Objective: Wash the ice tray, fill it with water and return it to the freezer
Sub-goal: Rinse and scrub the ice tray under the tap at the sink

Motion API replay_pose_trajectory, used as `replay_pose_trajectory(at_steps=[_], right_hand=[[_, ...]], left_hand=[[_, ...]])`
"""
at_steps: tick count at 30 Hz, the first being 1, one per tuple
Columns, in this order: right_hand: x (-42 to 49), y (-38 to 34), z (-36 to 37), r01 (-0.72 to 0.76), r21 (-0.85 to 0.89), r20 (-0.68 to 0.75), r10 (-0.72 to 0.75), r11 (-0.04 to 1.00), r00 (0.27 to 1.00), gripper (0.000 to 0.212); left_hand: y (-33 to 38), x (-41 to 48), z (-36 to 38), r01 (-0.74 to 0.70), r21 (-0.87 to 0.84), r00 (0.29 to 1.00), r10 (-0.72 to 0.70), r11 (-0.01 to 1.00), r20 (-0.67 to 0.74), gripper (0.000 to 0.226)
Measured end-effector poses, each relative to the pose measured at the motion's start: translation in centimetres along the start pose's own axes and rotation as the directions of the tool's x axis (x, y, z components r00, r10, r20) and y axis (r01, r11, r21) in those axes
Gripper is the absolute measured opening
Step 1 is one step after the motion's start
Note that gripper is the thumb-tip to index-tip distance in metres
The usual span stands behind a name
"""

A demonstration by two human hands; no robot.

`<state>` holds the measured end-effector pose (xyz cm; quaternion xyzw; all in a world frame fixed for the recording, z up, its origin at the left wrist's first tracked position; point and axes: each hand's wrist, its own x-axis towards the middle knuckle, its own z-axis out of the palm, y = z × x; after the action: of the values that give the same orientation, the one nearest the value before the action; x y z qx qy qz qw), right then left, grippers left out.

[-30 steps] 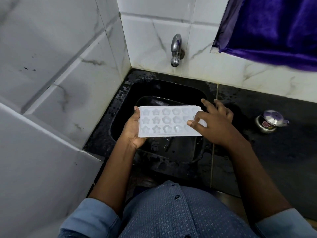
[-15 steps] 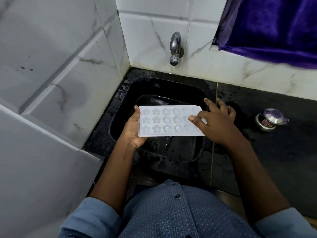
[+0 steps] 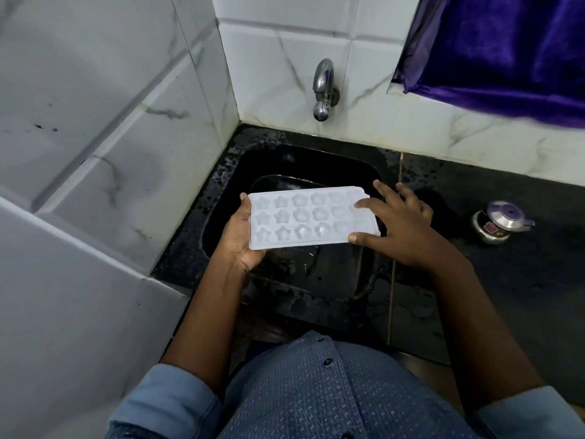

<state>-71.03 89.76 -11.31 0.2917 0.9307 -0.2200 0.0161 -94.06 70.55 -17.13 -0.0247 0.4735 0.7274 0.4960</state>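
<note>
Left hand [image 3: 240, 239] grips ice tray [image 3: 310, 217], right hand [image 3: 402, 229] spread upon it; pot [image 3: 497, 224] label unreadable.

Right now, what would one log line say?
ice tray: over sink | left hand: grips tray | right hand: touches tray | tap: off

The tray [image 3: 310, 217] hangs over the sink [image 3: 300, 160] and covers the middle of the basin. The left hand [image 3: 240, 239] grips its left end from below, and the right hand [image 3: 402, 229] lies spread over its right end. A dark dish [image 3: 275, 182] lies in the basin beneath. The air is open between the tray's far edge and the tap [image 3: 323, 90], which juts from the back wall over the far rim. The left wall [image 3: 110, 137] runs tight along the sink, leaving little room beside the left hand. On the right, a stretch of counter [image 3: 506, 296] lies between the right hand and the pot [image 3: 500, 223].
</note>
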Motion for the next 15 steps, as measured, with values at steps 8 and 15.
replay_pose_trajectory(at_steps=[8,15], right_hand=[[-0.42,-0.12,0.42,0.024,-0.050,0.021,-0.023,0.998,1.000,0.038],[-0.36,-0.46,-0.08,0.034,-0.055,0.005,-0.034,0.998,0.999,0.037]], left_hand=[[0.35,0.13,-0.15,-0.002,0.000,1.000,0.002,1.000,-0.009,0.071],[-0.08,0.34,-0.05,0.008,-0.003,1.000,-0.008,1.000,-0.007,0.071]])
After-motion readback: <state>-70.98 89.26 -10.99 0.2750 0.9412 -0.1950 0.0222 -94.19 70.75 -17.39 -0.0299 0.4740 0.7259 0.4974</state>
